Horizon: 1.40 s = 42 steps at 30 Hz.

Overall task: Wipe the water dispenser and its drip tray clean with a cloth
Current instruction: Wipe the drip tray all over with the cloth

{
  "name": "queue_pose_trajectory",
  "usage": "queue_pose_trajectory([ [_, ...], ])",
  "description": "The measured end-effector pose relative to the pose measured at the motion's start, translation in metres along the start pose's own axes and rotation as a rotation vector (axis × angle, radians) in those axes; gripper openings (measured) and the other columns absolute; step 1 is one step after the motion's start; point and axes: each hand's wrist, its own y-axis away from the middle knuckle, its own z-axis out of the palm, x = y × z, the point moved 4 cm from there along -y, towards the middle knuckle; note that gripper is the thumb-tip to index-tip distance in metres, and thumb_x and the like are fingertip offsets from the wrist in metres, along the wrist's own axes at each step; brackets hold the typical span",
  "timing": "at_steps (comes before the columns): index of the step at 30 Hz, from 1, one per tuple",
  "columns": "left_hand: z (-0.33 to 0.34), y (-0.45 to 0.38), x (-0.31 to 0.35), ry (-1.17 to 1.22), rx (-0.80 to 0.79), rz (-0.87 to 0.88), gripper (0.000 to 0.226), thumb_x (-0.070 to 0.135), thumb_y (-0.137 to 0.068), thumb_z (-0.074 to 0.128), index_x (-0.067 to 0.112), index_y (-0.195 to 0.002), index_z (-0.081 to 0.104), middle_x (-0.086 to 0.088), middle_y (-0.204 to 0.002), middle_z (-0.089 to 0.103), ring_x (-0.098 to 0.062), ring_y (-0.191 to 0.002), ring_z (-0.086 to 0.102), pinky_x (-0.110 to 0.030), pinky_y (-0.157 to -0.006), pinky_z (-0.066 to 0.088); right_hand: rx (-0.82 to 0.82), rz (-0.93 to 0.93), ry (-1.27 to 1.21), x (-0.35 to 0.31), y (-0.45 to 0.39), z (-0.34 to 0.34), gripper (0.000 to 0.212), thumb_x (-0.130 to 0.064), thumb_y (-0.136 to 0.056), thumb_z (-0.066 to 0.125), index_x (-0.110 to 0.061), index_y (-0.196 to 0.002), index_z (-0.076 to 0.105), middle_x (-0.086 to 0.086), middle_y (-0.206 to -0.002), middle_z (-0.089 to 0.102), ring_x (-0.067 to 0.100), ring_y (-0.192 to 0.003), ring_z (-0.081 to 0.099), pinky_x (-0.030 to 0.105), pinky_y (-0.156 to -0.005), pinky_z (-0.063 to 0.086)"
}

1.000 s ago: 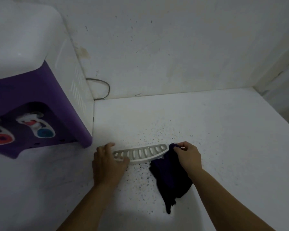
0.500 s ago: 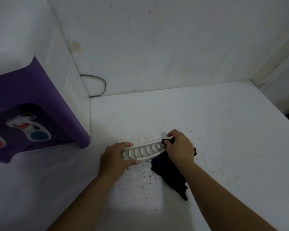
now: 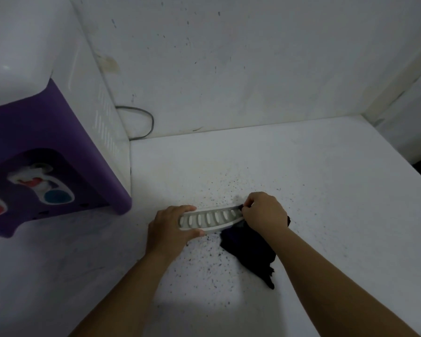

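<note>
water dispenser (image 3: 58, 132) cut off at left edge, cloth (image 3: 248, 249) partly under right hand (image 3: 265, 212) (fingers hidden)

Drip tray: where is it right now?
In the head view the drip tray is off the dispenser, low on the white counter to its right, held between the left hand and the right hand with the cloth.

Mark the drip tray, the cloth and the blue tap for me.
drip tray (image 3: 210, 218), head view, slotted top face.
cloth (image 3: 249, 251), head view, dark bunched middle.
blue tap (image 3: 56, 197), head view, round blue cap.
</note>
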Motion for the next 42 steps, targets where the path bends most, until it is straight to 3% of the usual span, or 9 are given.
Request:
queue_pose_trajectory([
  [2,0.001,-0.004,-0.001,0.003,-0.032,0.001,0.062,0.04,-0.059,0.086,0.038,-0.115,0.061,0.018,-0.108,0.058,-0.012,-0.106,0.052,-0.037,-0.089,0.051,-0.035,0.01,0.049,-0.001,-0.002,-0.002,0.011,-0.019,-0.087,0.055,-0.016,-0.092,0.065,0.001,-0.088,0.064,0.017,-0.075,0.057,0.025,-0.061,0.044],
  [8,0.002,-0.006,-0.001,-0.032,-0.03,0.008,0.06,0.042,-0.061,0.085,0.038,-0.116,0.06,0.013,-0.111,0.06,-0.013,-0.108,0.048,-0.037,-0.089,0.048,0.136,-0.099,0.005,0.002,0.013,0.003,0.015,-0.022,-0.093,0.052,-0.019,-0.097,0.066,0.002,-0.097,0.064,0.018,-0.076,0.055,0.025,-0.06,0.04],
  [12,0.003,-0.005,0.0,-0.034,-0.027,0.006,0.061,0.043,-0.06,0.085,0.039,-0.116,0.06,0.013,-0.112,0.061,-0.014,-0.107,0.052,-0.038,-0.088,0.05,0.131,-0.256,0.109,0.015,0.022,0.006,0.025,-0.035,-0.095,0.051,-0.026,-0.114,0.064,0.001,-0.105,0.06,0.022,-0.083,0.062,0.033,-0.077,0.047],
  [16,0.003,-0.004,0.0,-0.075,-0.015,0.006,0.061,0.047,-0.062,0.082,0.041,-0.118,0.059,0.014,-0.115,0.061,-0.013,-0.107,0.053,-0.04,-0.09,0.049,0.102,-0.291,0.163,0.014,0.024,0.009,0.029,-0.028,-0.097,0.047,-0.025,-0.124,0.058,0.001,-0.113,0.058,0.023,-0.093,0.061,0.034,-0.087,0.042],
  [26,0.004,-0.005,0.001,-0.115,-0.037,-0.005,0.06,0.05,-0.067,0.077,0.047,-0.122,0.054,0.015,-0.122,0.056,-0.011,-0.113,0.048,-0.041,-0.096,0.044,-0.061,-0.172,0.231,-0.002,0.001,0.007,0.022,-0.01,-0.09,0.05,-0.014,-0.108,0.061,0.006,-0.111,0.059,0.023,-0.095,0.061,0.03,-0.082,0.048],
  [30,0.004,-0.003,0.002,-0.14,-0.026,0.002,0.06,0.051,-0.068,0.076,0.047,-0.124,0.053,0.013,-0.124,0.056,-0.012,-0.114,0.047,-0.038,-0.096,0.042,0.018,-0.127,0.043,0.008,0.004,0.006,0.022,-0.02,-0.094,0.051,-0.024,-0.106,0.069,0.001,-0.108,0.062,0.021,-0.094,0.061,0.032,-0.08,0.05],
  [35,0.007,-0.005,0.017,-0.309,-0.029,0.084,0.069,0.063,-0.069,0.069,0.043,-0.131,0.048,0.011,-0.143,0.041,-0.014,-0.132,0.031,-0.045,-0.114,0.018,0.084,-0.215,-0.075,0.024,0.023,0.021,0.03,-0.04,-0.093,0.054,-0.028,-0.119,0.061,0.0,-0.11,0.06,0.021,-0.097,0.059,0.038,-0.088,0.048],
  [38,0.018,-0.004,0.029,-0.303,-0.069,0.047,0.07,0.067,-0.069,0.067,0.044,-0.132,0.047,0.014,-0.142,0.044,-0.013,-0.134,0.031,-0.052,-0.116,0.001,-0.002,-0.198,-0.168,0.028,0.018,0.02,0.03,-0.035,-0.091,0.059,-0.028,-0.12,0.06,0.001,-0.112,0.058,0.019,-0.099,0.057,0.032,-0.09,0.045],
  [42,0.021,-0.004,0.032,-0.322,-0.02,0.008,0.063,0.066,-0.071,0.065,0.046,-0.129,0.05,0.013,-0.133,0.053,-0.014,-0.129,0.039,-0.056,-0.115,-0.001,0.033,-0.198,-0.236,0.028,0.017,0.022,0.023,-0.021,-0.095,0.054,-0.022,-0.116,0.063,0.003,-0.112,0.06,0.019,-0.098,0.057,0.025,-0.088,0.042],
])
